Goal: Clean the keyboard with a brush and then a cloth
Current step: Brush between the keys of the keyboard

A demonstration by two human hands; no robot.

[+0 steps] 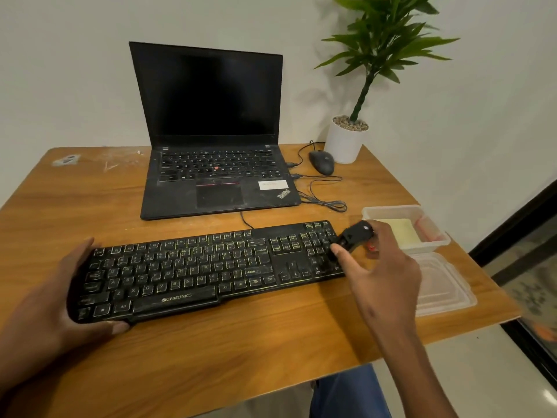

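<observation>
A black keyboard (pixel 193 267) lies across the front of the wooden table (pixel 241 354). My left hand (pixel 60 300) grips its left end, thumb at the front edge and fingers behind the back edge. My right hand (pixel 379 263) holds a small black brush (pixel 352 236) whose tip touches the number pad at the keyboard's right end. A pale yellow cloth (pixel 402 232) lies in a clear plastic box (pixel 434 233) just right of the keyboard.
An open black laptop (pixel 217 140) stands behind the keyboard, with a mouse (pixel 322 162), loose cables (pixel 322 200) and a potted plant (pixel 346 140) at the back right. The box's clear lid (pixel 443 285) lies near the table's right edge.
</observation>
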